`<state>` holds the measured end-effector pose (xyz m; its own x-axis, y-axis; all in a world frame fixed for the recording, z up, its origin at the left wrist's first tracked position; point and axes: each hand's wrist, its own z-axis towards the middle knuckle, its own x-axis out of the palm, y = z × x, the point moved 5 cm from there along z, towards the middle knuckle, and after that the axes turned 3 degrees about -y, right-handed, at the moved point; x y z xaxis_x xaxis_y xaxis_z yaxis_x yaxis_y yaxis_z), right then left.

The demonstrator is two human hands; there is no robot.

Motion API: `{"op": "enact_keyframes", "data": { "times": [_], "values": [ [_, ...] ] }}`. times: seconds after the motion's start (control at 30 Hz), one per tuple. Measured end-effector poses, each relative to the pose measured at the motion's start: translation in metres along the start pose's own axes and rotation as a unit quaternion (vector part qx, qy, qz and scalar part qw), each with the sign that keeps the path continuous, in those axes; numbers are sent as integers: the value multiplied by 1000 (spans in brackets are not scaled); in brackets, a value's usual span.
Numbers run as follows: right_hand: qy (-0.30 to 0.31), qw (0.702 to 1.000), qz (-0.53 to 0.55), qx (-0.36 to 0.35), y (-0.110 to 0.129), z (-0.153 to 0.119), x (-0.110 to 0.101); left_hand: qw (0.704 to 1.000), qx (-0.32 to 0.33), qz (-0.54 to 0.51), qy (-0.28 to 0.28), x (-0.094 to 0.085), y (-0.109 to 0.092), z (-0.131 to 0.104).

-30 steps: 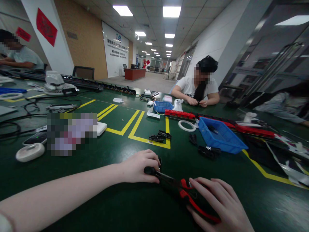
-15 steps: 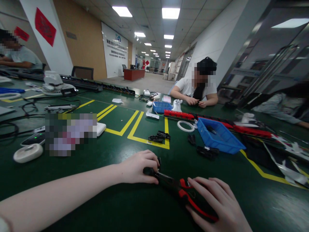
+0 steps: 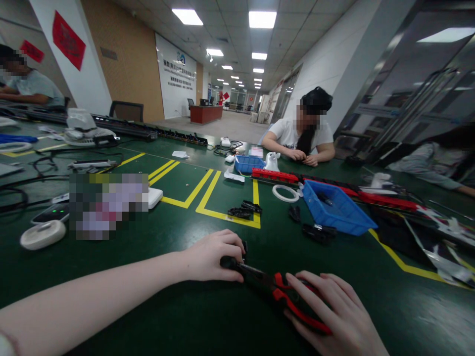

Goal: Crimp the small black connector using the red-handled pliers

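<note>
Closed around a small black part [image 3: 228, 262], my left hand [image 3: 213, 257] rests low over the green table; its fingers cover most of the part, whose kind I cannot make out. My right hand [image 3: 336, 309] grips long-nose pliers [image 3: 278, 291] by their red and black handles. The pliers' jaws point left and reach the black part at my left fingertips. Beyond my hands, several similar black parts [image 3: 240, 212] lie on the table, some by the yellow tape corner and some beside the blue bin.
A blue bin [image 3: 337, 207] stands at the right, with a white ring [image 3: 285, 194] next to it. At the left are a white oval device [image 3: 42, 235] and cables. Red strips [image 3: 276, 175] run across the table, and a person [image 3: 306, 128] sits opposite.
My right hand has closed further on the pliers' handles, which now stand nearer together and slightly farther left. My left hand has stayed where it was.
</note>
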<state>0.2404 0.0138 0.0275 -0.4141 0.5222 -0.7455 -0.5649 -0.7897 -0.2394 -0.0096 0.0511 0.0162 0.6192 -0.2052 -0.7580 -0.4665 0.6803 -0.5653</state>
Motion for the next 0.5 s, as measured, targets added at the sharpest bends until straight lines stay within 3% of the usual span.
{"op": "enact_keyframes", "data": {
  "times": [0.5],
  "values": [
    [22,1000,14,15,-7,-7,3,1000,-17,0,4,0,-1,-1]
  ]
}}
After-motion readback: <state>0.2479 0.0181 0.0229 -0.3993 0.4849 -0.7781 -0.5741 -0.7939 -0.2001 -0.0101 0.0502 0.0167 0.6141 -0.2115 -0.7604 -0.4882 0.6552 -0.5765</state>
